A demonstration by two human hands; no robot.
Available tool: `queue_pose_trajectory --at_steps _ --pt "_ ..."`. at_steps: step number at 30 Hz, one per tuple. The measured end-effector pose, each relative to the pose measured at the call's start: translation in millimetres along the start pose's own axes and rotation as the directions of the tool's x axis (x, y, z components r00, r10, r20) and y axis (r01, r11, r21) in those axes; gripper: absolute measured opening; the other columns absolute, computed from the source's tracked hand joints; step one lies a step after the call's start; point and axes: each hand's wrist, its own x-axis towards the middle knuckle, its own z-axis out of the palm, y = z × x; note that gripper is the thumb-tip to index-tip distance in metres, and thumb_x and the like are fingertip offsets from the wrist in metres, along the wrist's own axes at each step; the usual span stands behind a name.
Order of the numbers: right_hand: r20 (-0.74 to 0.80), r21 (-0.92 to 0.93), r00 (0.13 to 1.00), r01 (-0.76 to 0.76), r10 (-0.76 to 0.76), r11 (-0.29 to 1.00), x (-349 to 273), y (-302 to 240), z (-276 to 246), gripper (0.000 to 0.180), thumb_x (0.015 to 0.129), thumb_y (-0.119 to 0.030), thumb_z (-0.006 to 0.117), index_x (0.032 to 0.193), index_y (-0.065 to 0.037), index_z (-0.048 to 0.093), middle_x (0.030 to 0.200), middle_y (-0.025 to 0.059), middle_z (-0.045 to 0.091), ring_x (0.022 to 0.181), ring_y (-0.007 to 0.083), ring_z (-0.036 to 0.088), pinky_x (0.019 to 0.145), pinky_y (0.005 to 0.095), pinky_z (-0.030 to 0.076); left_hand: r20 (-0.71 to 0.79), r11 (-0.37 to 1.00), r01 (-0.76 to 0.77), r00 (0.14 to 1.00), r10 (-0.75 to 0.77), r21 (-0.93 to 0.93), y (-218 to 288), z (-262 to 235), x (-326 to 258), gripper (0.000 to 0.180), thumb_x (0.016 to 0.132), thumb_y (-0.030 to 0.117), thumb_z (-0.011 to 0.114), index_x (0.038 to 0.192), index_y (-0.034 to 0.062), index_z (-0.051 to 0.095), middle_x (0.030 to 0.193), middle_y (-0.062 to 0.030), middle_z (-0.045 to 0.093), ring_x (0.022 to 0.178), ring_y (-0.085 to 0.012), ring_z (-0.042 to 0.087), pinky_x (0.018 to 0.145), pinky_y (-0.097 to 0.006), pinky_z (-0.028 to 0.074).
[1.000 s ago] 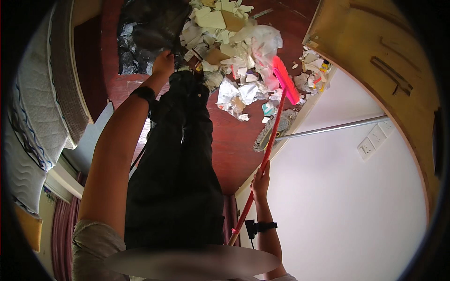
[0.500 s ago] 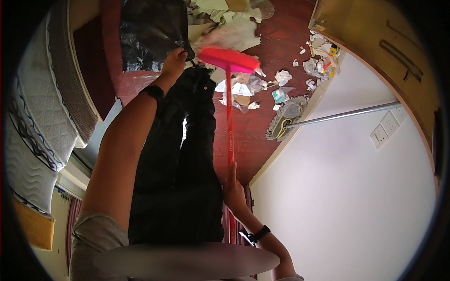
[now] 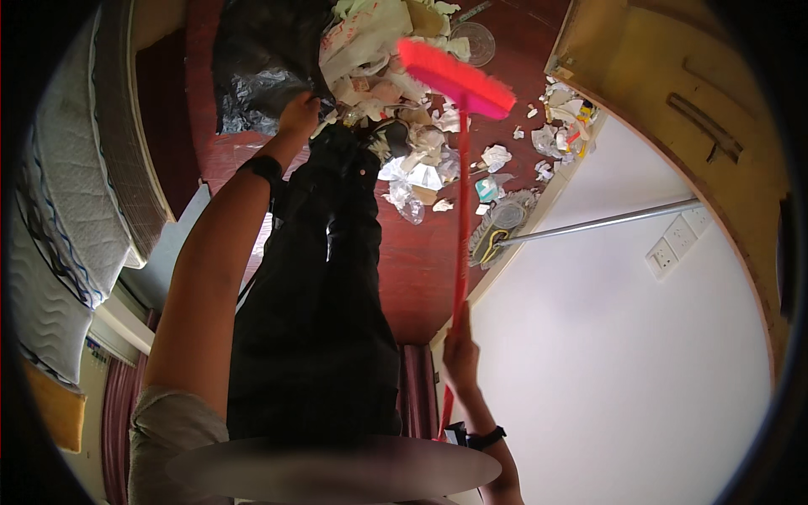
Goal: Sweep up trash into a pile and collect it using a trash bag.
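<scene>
Broom (image 3: 459,151): pink, long axis running straight away from me, red handle rising from my right hand (image 3: 460,358) to the bristle head far ahead, which hangs over the near edge of the litter (image 3: 404,109). My right fingers are wrapped round the low end of the handle, a dark band on the wrist. Left hand (image 3: 299,111): stretched forward at full reach, fingers apparently pinched on the rim of the black bag (image 3: 257,63), though the grip itself is too small to read surely; this hand is the nearer to the pile, the broom head lying to its right, the litter between them. Litter: crumpled white paper, clear wrappers, a few small coloured packets, one teal scrap set apart to the right, a clear round lid beyond the bristles. A second cluster of scraps (image 3: 566,126), with yellow and red bits, lies by the wooden door (image 3: 673,76). Mop (image 3: 505,231): grey head on the floor at the wall foot, metal pole slanting right. Wall (image 3: 623,362): white, a pale socket plate upper right. Mattress (image 3: 76,194): quilted white, standing at my left.
</scene>
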Motion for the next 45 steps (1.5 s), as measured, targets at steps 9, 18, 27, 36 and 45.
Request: queue_pose_trajectory --at_steps 9,18,27,36,45 --pt "-0.202 -0.116 0.899 0.373 -0.39 0.921 205 -105 10 0.057 0.09 -0.007 0.045 0.143 -0.01 0.026 0.122 0.0249 0.052 0.099 0.0426 0.057 0.081 0.045 0.048 -0.159 0.994 -0.101 0.983 0.093 -0.046 -7 13 -14 0.028 0.087 0.027 0.051 0.091 0.0007 0.06 0.086 -0.0244 0.062 0.087 -0.0426 0.058 0.074 -0.047 0.045" --pt "-0.019 -0.456 0.977 0.182 -0.214 0.871 235 -113 6 0.059 0.093 -0.017 0.044 0.145 -0.021 0.017 0.086 0.0228 0.065 0.074 0.0419 0.062 0.058 0.0497 0.047 -0.148 0.993 0.007 0.989 -0.024 -0.115 -4 -9 -42 0.029 0.088 0.029 0.049 0.095 0.0038 0.06 0.093 -0.0246 0.062 0.091 -0.0445 0.057 0.077 -0.049 0.044" --pt "0.161 -0.151 0.975 0.179 -0.155 0.972 78 -7 44 0.064 0.092 -0.009 0.041 0.147 -0.016 0.009 0.122 0.0259 0.052 0.073 0.0418 0.062 0.056 0.045 0.049 0.018 0.824 0.045 0.999 -0.043 -0.565 -36 -8 -14 0.031 0.088 0.029 0.057 0.104 0.0021 0.061 0.08 -0.0109 0.066 0.068 -0.0172 0.06 0.063 -0.032 0.045" --pt "0.357 0.088 0.916 0.163 -0.184 0.983 -6 -48 50 0.066 0.09 -0.007 0.046 0.146 -0.012 0.01 0.128 0.0302 0.045 0.105 0.0474 0.053 0.086 0.0498 0.045 0.058 0.991 -0.013 0.998 0.02 -0.134 -13 -15 -43 0.027 0.088 0.029 0.053 0.098 0.0043 0.06 0.079 -0.0173 0.063 0.077 -0.0316 0.062 0.066 -0.038 0.045" --pt "-0.039 0.185 0.97 -0.23 0.241 0.955 -2 67 17 0.056 0.096 -0.018 0.043 0.146 -0.024 0.019 0.059 -0.0044 0.04 0.042 0.0028 0.037 0.034 0.0204 0.034 0.174 0.994 -0.113 0.979 0.109 0.011 -23 -16 -29 0.042 0.089 0.039 0.05 0.111 0.0035 0.059 0.096 -0.0205 0.065 0.094 -0.0366 0.062 0.078 -0.041 0.048"
